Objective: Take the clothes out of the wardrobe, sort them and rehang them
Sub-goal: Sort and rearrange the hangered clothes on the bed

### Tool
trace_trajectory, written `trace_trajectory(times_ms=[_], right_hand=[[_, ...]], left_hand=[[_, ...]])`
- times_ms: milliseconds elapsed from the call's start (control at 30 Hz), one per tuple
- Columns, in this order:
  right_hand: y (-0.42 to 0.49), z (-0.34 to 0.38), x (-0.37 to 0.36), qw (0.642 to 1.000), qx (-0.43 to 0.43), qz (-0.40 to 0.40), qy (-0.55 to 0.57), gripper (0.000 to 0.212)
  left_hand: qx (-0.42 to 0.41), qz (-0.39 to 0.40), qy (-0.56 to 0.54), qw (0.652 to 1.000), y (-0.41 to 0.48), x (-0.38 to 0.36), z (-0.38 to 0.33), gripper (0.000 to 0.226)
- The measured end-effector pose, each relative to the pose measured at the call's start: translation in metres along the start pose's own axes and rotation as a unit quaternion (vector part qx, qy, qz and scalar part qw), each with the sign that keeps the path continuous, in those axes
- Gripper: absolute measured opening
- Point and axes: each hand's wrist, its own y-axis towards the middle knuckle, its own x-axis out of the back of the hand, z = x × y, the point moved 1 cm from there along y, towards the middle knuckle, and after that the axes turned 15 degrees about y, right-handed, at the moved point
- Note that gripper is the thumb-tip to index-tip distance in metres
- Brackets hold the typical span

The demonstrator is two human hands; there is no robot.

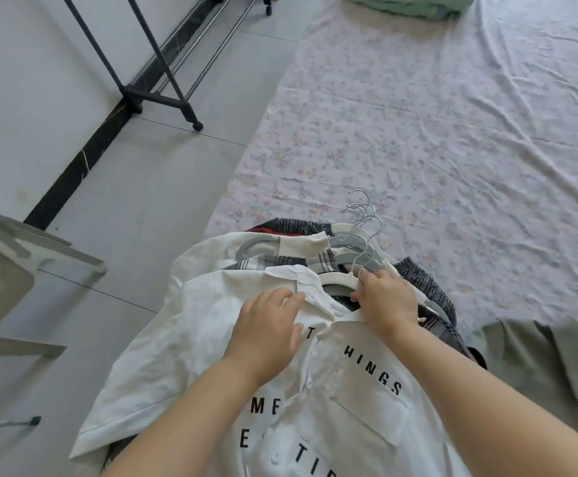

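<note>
White lettered shirt tops the pile nearest me, at floral sheet edge. L hand rests on collar, fingers together, near straight; R hand curls fingers round white hanger. Cloth prob light, limp: lift by hanger neck. Rack beyond.

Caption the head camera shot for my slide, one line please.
Right hand grips a white hanger, left hand rests on the lettered white shirt topping a clothes pile.

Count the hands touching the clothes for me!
2. The left hand rests on the white shirt near its collar. The right hand grips a white hanger at the pile's top. No others show.
</note>
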Motion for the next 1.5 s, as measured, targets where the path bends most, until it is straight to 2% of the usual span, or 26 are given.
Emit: trace_trajectory(times_ms=[200, 267, 367, 533, 633, 767, 933, 1167, 1367, 1500], right_hand=[[-0.008, -0.001, 0.02, 0.994, -0.027, -0.053, 0.09, 0.024], [-0.021, 0.002, 0.03, 0.983, -0.017, -0.11, 0.145, 0.021], [-0.049, 0.016, 0.05, 0.961, 0.028, -0.196, 0.195, 0.005], [-0.103, 0.035, 0.092, 0.939, 0.07, -0.282, 0.183, 0.021], [-0.136, 0.043, 0.121, 0.924, 0.075, -0.332, 0.177, 0.017], [-0.193, 0.048, 0.163, 0.904, 0.061, -0.386, 0.172, 0.018], [-0.274, 0.04, 0.206, 0.88, -0.009, -0.435, 0.191, 0.024], [-0.399, 0.002, 0.24, 0.828, -0.116, -0.513, 0.196, 0.034], [-0.521, -0.042, 0.249, 0.774, -0.16, -0.59, 0.162, 0.031], [-0.619, -0.074, 0.243, 0.75, -0.202, -0.611, 0.155, 0.03]], left_hand=[[-0.009, -0.047, -0.024, 0.999, 0.014, 0.018, -0.002, 0.048], [-0.007, -0.089, -0.026, 0.996, 0.017, 0.03, -0.003, 0.046], [0.02, -0.1, -0.035, 0.994, 0.014, 0.047, -0.006, 0.048], [-0.007, -0.102, -0.022, 0.995, -0.009, 0.086, -0.019, 0.046], [-0.038, -0.081, -0.031, 0.996, -0.025, 0.113, -0.029, 0.047], [-0.104, -0.111, -0.058, 0.987, -0.049, 0.154, -0.049, 0.045], [-0.209, -0.218, -0.1, 0.948, -0.081, 0.195, -0.09, 0.035], [-0.348, -0.247, -0.107, 0.898, -0.133, 0.231, -0.184, 0.04], [-0.442, -0.268, -0.133, 0.846, -0.204, 0.233, -0.28, 0.038], [-0.489, -0.264, -0.143, 0.819, -0.274, 0.223, -0.349, 0.037]])
